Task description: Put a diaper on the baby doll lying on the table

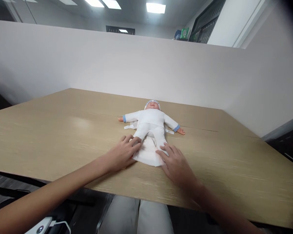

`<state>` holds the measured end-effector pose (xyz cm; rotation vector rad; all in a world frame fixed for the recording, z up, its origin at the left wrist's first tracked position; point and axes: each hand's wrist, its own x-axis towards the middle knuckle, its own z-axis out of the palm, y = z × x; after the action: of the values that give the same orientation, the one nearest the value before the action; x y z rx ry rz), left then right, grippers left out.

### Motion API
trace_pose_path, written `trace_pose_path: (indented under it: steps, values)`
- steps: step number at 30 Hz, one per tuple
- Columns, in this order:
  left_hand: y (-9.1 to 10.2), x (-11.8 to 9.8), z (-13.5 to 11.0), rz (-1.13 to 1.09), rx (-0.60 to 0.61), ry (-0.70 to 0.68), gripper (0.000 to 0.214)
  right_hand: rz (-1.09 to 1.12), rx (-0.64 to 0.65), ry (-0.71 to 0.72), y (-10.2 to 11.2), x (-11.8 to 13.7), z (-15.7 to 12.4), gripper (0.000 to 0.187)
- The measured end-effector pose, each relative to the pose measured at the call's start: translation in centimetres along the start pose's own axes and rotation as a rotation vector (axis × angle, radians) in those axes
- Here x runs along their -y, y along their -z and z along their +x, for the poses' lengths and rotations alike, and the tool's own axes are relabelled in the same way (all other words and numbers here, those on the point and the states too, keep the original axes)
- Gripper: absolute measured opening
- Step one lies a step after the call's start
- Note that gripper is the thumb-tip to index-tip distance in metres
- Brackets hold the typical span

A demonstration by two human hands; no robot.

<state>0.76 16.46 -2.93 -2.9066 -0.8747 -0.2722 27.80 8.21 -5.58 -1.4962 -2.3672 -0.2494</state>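
A baby doll [151, 117] in a white suit with blue cuffs and a printed white cap lies on its back, arms spread, feet toward me. Beneath its hips an unfolded white diaper [148, 155] is spread out, its front flap flat between the legs and its side tabs sticking out left and right. My left hand [126, 151] is closed over the lower part of the doll's leg on the left, hiding the foot. Over the lower end of the other leg my right hand [177, 164] curls its fingers, beside the diaper's edge.
The wooden table [88, 130] reaches back to a white partition [136, 68]. Its front edge runs just above my lap. A white device with a cable [42, 226] sits below the table at lower left. Dark objects stand beyond the table's right side.
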Motion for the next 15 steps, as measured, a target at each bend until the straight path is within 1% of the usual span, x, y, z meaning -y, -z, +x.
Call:
trace_pose_path:
  steps: [2, 3, 7, 9, 12, 14, 15]
  values:
    - [0.6, 0.2, 0.5, -0.053, -0.010, 0.015, 0.019, 0.056, -0.013, -0.026, 0.2, -0.7, 0.9, 0.026]
    - [1.1, 0.5, 0.8, -0.116, -0.020, 0.025, 0.017, 0.100, -0.030, -0.037, 0.5, -1.2, 1.4, 0.023]
    - [3.1, 2.6, 3.2, -0.449, -0.074, 0.113, 0.031, 0.361, -0.163, -0.058, 1.5, -3.4, 4.1, 0.018]
    - [3.6, 3.9, 4.9, -0.551, -0.090, 0.177, 0.037, 0.460, -0.246, -0.067, 1.6, -4.5, 5.4, 0.020]
    - [3.6, 5.9, 8.0, -0.654, -0.108, 0.241, 0.048, 0.516, -0.335, -0.104, 1.1, -6.0, 7.7, 0.024]
    - [3.0, 7.3, 10.2, -0.779, -0.114, 0.279, 0.056, 0.574, -0.339, -0.201, 0.7, -6.9, 9.4, 0.029]
    - [2.6, 8.0, 11.2, -0.857, -0.112, 0.307, 0.059, 0.622, -0.319, -0.287, 0.6, -7.4, 10.3, 0.031]
